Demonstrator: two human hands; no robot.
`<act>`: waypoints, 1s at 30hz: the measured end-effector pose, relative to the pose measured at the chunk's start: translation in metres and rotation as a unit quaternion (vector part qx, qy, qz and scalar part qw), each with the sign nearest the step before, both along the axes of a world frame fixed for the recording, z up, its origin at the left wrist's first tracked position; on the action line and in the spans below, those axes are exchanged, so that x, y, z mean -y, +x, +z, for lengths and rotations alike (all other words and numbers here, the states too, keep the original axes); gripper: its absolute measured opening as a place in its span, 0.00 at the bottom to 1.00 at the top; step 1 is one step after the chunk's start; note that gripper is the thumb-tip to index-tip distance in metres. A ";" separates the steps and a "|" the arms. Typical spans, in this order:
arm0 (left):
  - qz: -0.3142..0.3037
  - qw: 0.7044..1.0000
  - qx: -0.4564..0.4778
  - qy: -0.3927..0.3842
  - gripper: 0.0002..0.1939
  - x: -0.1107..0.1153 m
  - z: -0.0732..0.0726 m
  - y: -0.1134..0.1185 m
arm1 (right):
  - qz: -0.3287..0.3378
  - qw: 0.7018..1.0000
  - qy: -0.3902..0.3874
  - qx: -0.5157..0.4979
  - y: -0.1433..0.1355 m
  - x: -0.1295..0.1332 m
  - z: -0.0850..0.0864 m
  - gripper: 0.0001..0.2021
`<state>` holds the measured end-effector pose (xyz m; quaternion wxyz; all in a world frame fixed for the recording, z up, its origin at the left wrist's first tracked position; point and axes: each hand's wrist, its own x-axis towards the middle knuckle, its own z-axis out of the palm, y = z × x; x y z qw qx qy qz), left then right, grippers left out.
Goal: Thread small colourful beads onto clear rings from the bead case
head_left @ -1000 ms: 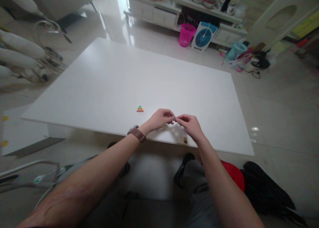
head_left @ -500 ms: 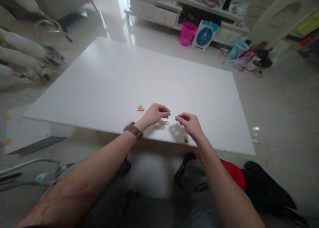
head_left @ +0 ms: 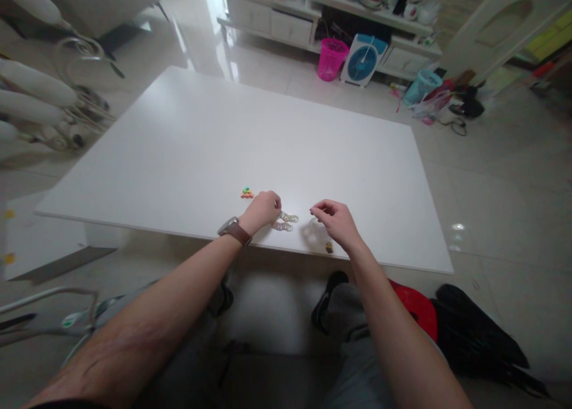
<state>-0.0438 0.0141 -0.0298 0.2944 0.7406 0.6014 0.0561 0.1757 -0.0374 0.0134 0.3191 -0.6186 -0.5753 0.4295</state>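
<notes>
On the white table (head_left: 286,146), my left hand (head_left: 266,208), with a brown-strapped watch (head_left: 236,230) at its wrist, is low with curled fingers at the left end of two rows of small thin rings. One row is yellowish rings (head_left: 290,218), the nearer one pale pinkish rings (head_left: 284,226). What its fingertips hold, if anything, is hidden. To the right, my right hand (head_left: 336,218) is raised over the table with thumb and forefinger pinched; what lies between them is too small to make out. A small yellow-and-dark figure (head_left: 329,247) is below it, close to the front edge.
Left of the left hand sits a small cluster of green, yellow and orange pieces (head_left: 247,193). Beyond the table are a pink basket (head_left: 332,60), a blue-and-white fan (head_left: 363,61) and a light blue basket (head_left: 421,88). A red seat (head_left: 415,313) is beside my right arm.
My left hand has moved left and down, away from the right hand to the rings; the small pale thing in its fingertips no longer shows. My right hand stays pinched in nearly the same place.
</notes>
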 end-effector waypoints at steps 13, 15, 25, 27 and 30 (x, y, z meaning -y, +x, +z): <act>0.023 0.998 -0.010 0.050 0.08 -0.009 0.008 -0.010 | -0.037 0.997 0.066 -0.014 0.004 -0.002 0.007 0.13; 0.017 0.997 0.010 0.072 0.08 -0.008 0.012 -0.007 | -0.061 0.993 0.096 -0.023 0.004 -0.001 0.011 0.17; -0.202 0.923 0.195 0.262 0.14 0.058 0.049 0.032 | -0.150 0.952 0.248 0.100 0.053 0.051 0.033 0.31; -0.246 0.909 0.193 0.277 0.17 0.079 0.056 0.039 | -0.174 0.932 0.280 0.154 0.066 0.071 0.035 0.33; -0.281 0.897 0.198 0.276 0.24 0.109 0.058 0.043 | -0.188 0.900 0.290 0.266 0.077 0.119 0.037 0.36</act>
